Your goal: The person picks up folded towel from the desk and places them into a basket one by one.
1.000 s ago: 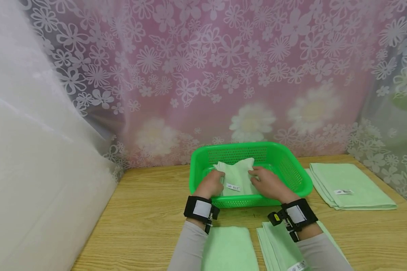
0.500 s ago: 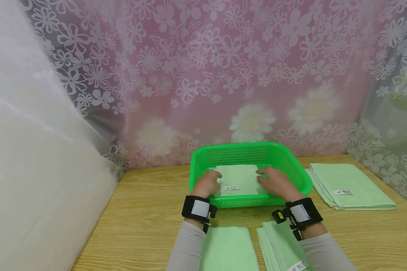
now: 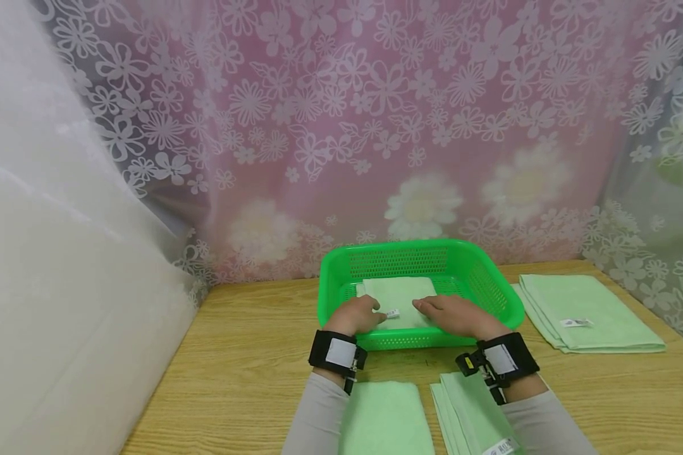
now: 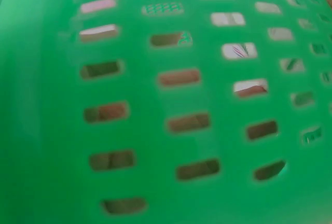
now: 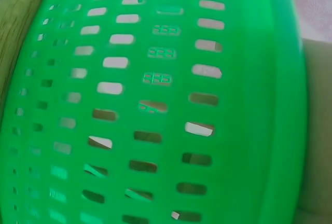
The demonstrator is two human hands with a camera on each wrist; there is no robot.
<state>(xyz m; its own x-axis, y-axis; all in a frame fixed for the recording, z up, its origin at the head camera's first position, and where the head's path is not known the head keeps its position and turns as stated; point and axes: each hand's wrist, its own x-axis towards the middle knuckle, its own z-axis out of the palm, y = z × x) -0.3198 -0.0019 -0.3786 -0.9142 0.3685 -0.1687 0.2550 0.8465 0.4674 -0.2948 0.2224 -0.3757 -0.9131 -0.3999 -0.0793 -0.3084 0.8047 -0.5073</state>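
Note:
A pale green folded towel [image 3: 401, 291] with a small white label lies flat in the left part of the green plastic basket [image 3: 495, 297]. My left hand [image 3: 355, 316] reaches over the front rim, its fingers resting on the towel's left side by the label. From the right, my right hand [image 3: 455, 315] lies over the towel's right side with its fingers extended inward. Both wrist views are filled by the slotted basket wall [image 4: 140, 94], which hides most of the hands there.
Two more folded green towels, one at front left [image 3: 384, 417] and one at front right [image 3: 467, 404], lie before the basket, the latter partly under my right forearm. Another folded towel [image 3: 597, 313] lies right of the basket. A floral curtain [image 3: 341, 126] hangs behind the wooden table [image 3: 239, 366].
The towel's raised far edge has come down flat in the basket. My hands spread apart slightly, then moved inward and nearer onto the towel's front part.

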